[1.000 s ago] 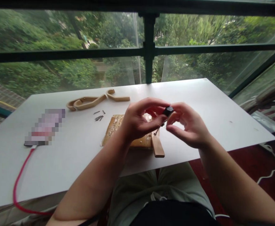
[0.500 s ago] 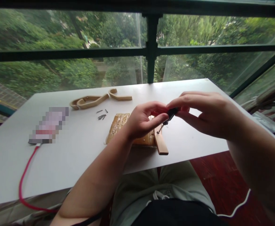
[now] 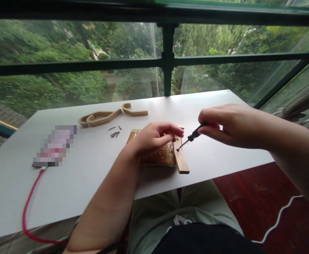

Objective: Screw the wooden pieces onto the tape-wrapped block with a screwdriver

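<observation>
My right hand [image 3: 221, 123] is closed around the black handle of a screwdriver [image 3: 195, 134]. Its shaft slants down to the left, and the tip meets a hole in a light wooden strip [image 3: 182, 162]. That strip lies against the right end of a brown, shiny block [image 3: 158, 157] with whitish marks, partly covered by my left arm. Over the block hovers my left hand [image 3: 161, 135], fingers stretched toward the strip's upper part and thumb apart. Nothing shows in it. Whether its fingertips touch the strip I cannot tell.
Several screws [image 3: 115, 134] lie loose on the white table [image 3: 91, 183]. Behind them are curved wooden pieces [image 3: 101, 118] and a smaller hooked one [image 3: 135, 113]. At left lies a blurred phone [image 3: 55, 146] with a red cable [image 3: 24, 208]. Windows stand behind the table.
My left hand has come off the screwdriver and moved slightly left and down, its fingers loosening. My right hand still grips the handle, now tilted lower to the right.
</observation>
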A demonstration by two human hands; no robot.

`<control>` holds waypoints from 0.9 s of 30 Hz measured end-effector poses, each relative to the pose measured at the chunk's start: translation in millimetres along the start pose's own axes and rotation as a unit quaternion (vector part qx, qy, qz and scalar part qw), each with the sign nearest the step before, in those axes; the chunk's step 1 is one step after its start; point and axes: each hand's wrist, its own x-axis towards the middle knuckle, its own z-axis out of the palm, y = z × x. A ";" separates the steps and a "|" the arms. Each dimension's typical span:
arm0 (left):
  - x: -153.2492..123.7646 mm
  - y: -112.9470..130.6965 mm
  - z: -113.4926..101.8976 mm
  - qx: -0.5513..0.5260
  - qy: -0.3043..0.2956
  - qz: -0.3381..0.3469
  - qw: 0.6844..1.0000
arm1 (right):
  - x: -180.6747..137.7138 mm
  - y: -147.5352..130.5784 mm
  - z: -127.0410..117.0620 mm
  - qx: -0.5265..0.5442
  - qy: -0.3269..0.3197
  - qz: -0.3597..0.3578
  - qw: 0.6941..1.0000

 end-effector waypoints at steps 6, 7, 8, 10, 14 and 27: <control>-0.2 5.5 6.9 0.119 -0.061 -0.037 0.990 | -1.2 -4.3 2.2 -0.125 -0.069 0.048 0.989; -0.3 6.1 7.6 0.126 -0.067 -0.037 0.989 | -0.3 -5.9 1.4 -0.132 -0.083 0.060 0.986; -0.2 6.2 8.2 0.132 -0.069 -0.039 0.988 | 0.8 -7.3 0.4 -0.138 -0.095 0.070 0.983; -0.1 5.2 8.9 0.143 -0.071 -0.043 0.986 | 3.0 -8.4 -1.1 -0.144 -0.103 0.079 0.981; 0.4 1.2 8.5 0.161 -0.080 -0.045 0.983 | 6.1 -6.7 -1.8 -0.132 -0.109 0.082 0.982; -0.5 12.0 9.6 0.211 -0.125 -0.017 0.969 | 8.9 -16.2 2.1 -0.101 -0.102 0.102 0.984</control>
